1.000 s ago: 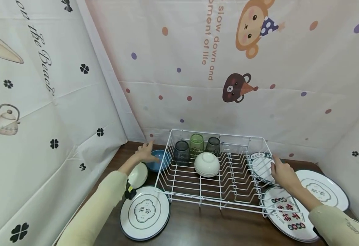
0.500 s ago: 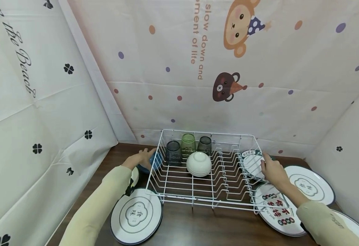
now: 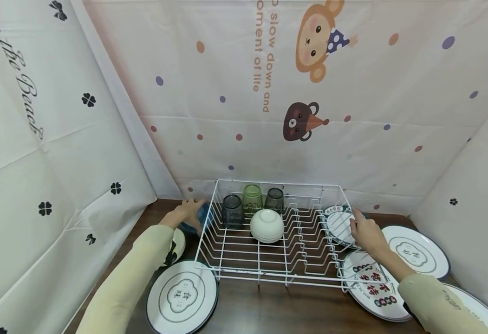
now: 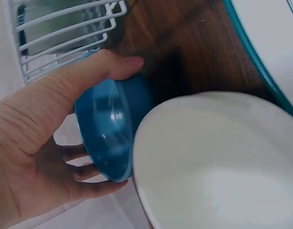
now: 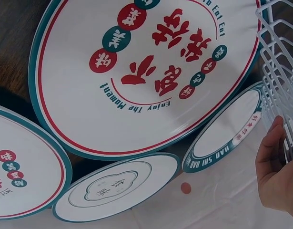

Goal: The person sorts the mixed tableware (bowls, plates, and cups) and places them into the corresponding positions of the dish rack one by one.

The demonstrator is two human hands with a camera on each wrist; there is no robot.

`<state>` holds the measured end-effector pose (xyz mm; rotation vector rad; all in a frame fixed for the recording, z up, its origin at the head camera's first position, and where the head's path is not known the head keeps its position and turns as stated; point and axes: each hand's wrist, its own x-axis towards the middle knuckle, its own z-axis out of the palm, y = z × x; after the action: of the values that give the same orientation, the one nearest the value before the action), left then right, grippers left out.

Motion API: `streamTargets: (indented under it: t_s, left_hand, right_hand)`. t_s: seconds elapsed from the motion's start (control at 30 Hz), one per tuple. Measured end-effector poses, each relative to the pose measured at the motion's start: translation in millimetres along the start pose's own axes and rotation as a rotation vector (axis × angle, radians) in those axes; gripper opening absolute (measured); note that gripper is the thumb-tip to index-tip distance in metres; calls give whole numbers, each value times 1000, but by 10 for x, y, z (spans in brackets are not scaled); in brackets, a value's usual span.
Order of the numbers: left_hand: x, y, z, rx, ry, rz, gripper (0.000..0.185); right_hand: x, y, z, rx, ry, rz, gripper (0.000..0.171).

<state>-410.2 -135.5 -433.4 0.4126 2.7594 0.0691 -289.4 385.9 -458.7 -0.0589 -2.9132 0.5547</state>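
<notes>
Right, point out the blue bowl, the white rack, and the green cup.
blue bowl (image 4: pixel 113 138), left wrist view, on its inside
white rack (image 3: pixel 269 273), head view, front rim wire
green cup (image 3: pixel 252 198), head view, on its side wall

Right hand (image 5: pixel 276 175) touches the wire rack (image 5: pixel 279 57) beside plates (image 5: pixel 151 67).

Backdrop cloth (image 3: pixel 269 69): "slow down and" and "…oment of life" are printed in orange. Left cloth (image 3: pixel 22 93): "the Beach" in script. Large plate (image 5: pixel 151 71): "Enjoy The Moment" is read; the small plate (image 5: pixel 227 129) rim perhaps reads "HAO SHI".
</notes>
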Motion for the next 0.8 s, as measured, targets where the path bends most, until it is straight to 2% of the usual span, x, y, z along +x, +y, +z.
streamTargets:
  t_s: [0.17,0.3,0.37,0.47,0.57,0.67,0.8]
  left_hand:
    - [-90,-75,-163,17,62,-15,116]
    - [-192,-93,-396,30,109,-47,119]
    - [-265,-73,-526,45,156,-50,120]
    - [-387,2,-687,45,254,-31,121]
    - [-492,102,-773,44,360,0,120]
    - [-578,212,-796,26,445,17,119]
    - [-707,379,-788,-16,523,69,119]
  right_hand:
    - [-4,-12,-6,2,2,1,51]
    - [-5,-1,-28,13,-7,8,51]
    - [-8,6,-38,17,-13,13,52]
    - [-11,26,-44,20,-16,16,52]
    - [-9,48,-38,26,-15,21,52]
    - [-7,52,-25,44,-21,24,52]
    - [-9,36,-16,69,-23,21,52]
